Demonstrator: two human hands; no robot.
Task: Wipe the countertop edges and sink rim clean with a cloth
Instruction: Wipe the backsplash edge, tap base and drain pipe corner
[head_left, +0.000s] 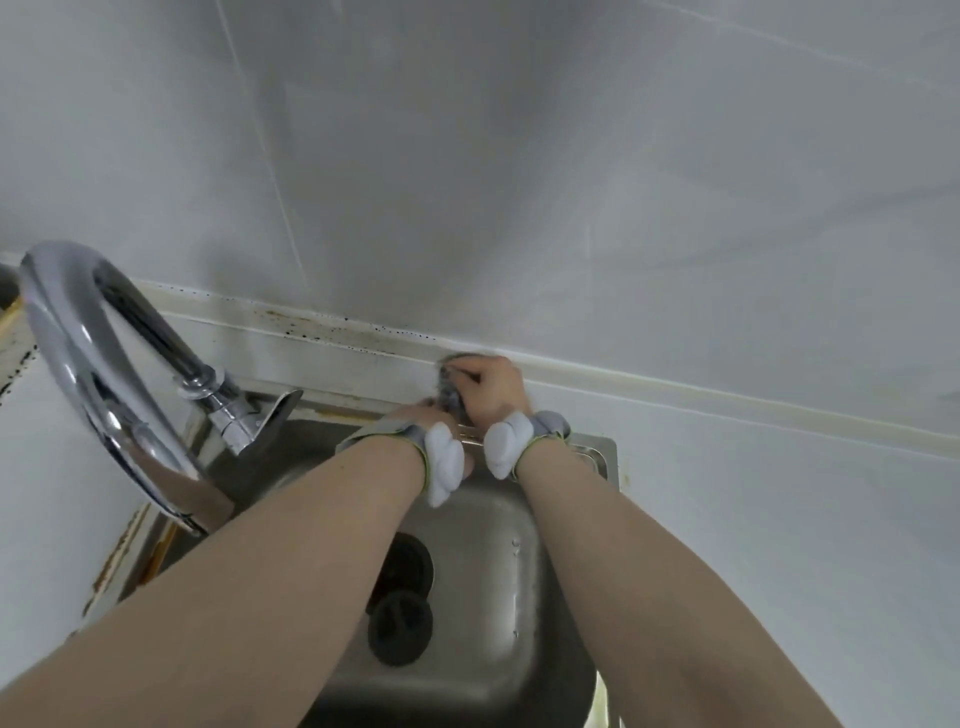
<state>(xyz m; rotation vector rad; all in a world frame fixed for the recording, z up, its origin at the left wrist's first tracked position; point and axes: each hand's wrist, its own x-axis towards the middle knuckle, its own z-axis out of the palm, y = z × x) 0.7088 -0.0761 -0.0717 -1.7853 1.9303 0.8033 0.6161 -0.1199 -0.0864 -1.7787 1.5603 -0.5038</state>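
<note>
The right hand (491, 387) grips a grey cloth (451, 387) against the counter (727, 467) behind the sink (597, 452). The left hand (421, 415) sits just beside it; its grip cannot be told.

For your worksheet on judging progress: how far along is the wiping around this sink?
Done: the sealing strip right of the hands looks clean. In hand: the right hand presses a grey cloth against the strip behind the sink rim; the left hand is alongside. Left: dark specks toward the tap.
</note>
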